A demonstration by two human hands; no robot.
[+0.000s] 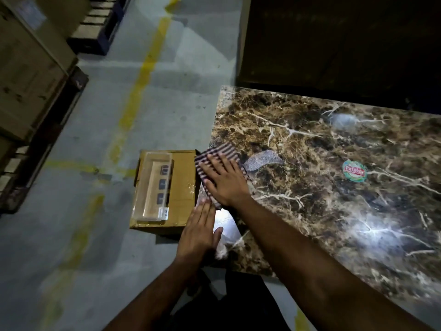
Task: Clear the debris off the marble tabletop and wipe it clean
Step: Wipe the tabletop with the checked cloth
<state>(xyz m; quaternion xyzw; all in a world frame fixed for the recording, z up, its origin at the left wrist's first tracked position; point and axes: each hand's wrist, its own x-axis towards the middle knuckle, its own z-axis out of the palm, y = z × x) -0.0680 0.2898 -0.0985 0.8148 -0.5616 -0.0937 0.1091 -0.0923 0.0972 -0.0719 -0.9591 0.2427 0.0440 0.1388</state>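
A brown marble tabletop [310, 187] with white veins fills the right of the view. My right hand [224, 180] presses flat on a dark striped cloth [222, 151] at the table's left edge. My left hand [200, 230] is held flat with straight fingers just off that same edge, below the cloth, beside a pale glossy patch. A greyish torn scrap [262, 160] lies on the marble just right of the cloth. A round green-and-red sticker [354, 171] sits further right on the slab.
A cardboard box [181, 189] stands on the concrete floor against the table's left edge, with a clear plastic pack [155, 187] on top. Stacked cartons on pallets [31, 75] line the far left. Yellow floor lines [143, 68] run past. A dark cabinet [334, 39] stands behind the table.
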